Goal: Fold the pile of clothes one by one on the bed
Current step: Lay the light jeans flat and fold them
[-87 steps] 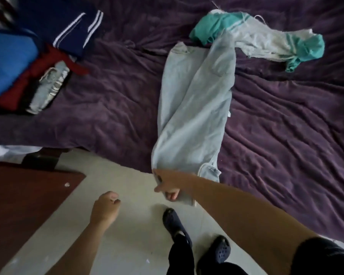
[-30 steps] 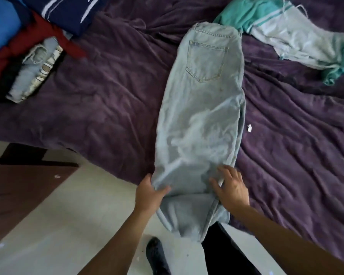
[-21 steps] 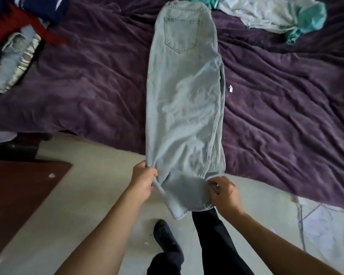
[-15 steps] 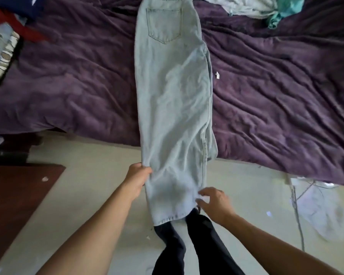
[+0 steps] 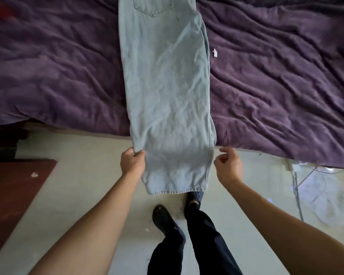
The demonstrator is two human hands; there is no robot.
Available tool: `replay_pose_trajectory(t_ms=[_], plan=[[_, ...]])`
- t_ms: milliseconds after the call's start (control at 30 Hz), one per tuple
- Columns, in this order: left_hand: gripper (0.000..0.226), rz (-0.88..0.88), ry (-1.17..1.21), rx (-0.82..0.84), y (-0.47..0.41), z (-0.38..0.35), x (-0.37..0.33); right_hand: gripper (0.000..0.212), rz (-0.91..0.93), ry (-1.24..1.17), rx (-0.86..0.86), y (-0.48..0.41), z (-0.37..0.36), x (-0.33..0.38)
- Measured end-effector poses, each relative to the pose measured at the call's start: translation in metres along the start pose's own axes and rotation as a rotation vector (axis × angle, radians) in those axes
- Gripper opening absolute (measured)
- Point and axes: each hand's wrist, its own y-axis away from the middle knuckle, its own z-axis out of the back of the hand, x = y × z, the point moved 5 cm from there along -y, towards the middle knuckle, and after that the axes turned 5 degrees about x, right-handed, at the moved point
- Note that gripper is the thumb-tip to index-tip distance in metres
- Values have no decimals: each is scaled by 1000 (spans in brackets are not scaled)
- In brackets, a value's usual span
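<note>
Light blue jeans (image 5: 167, 86), folded lengthwise leg on leg, lie stretched across the purple bed cover (image 5: 276, 86), back pocket at the top edge. Their leg ends hang over the bed's near edge down toward the floor. My left hand (image 5: 132, 163) pinches the left edge of the hanging legs. My right hand (image 5: 228, 165) hovers just right of the right seam, fingers curled and apart, touching nothing. The waistband runs out of the frame at the top.
A small white scrap (image 5: 214, 53) lies on the cover right of the jeans. A dark red mat (image 5: 12, 191) covers the floor at left. Cables and a white cloth (image 5: 314, 203) lie on the floor at right. My feet (image 5: 167, 219) stand below the hems.
The jeans were pulled straight toward me, the legs now hanging farther off the bed. My right hand let go of the right edge. The view tilted down, so the clothes pile left the frame.
</note>
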Motion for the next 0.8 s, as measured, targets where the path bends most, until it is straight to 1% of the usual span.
replay_pose_trajectory(t_ms=[67,133,167,233,300,367,433,467,533,633,667,700,733,800], plan=[[27,-15,98,-17,-1,-6,-11,38,-3,-15,8,-11,-2,3],[41,-47,229,32,-2,-16,-22,52,-20,-115,63,-19,-14,12],[41,-51,271,74,-3,-22,-26,54,-42,-176,101,-20,-22,16],[33,-47,270,157,-2,-31,-26,46,-70,-204,199,-18,-39,16],[22,-50,237,215,3,-32,-22,32,-58,-126,271,-8,-51,9],[16,-41,252,261,7,-24,-17,30,-30,3,288,5,-51,-1],[17,-17,289,310,12,-11,-14,29,-19,87,312,22,-45,-16],[20,8,304,345,15,-4,-12,29,-15,89,344,32,-42,-25],[31,65,282,430,27,9,-6,24,-42,31,380,54,-34,-42],[41,135,179,519,61,21,14,12,-117,-194,334,83,-19,-47],[41,150,186,501,73,26,19,12,-130,-245,308,92,-14,-44],[41,159,197,436,82,32,22,15,-120,-273,272,100,-9,-37],[43,144,188,344,86,40,21,24,-105,-291,237,107,-2,-27],[54,95,148,168,89,52,2,50,-84,-346,226,114,12,4]])
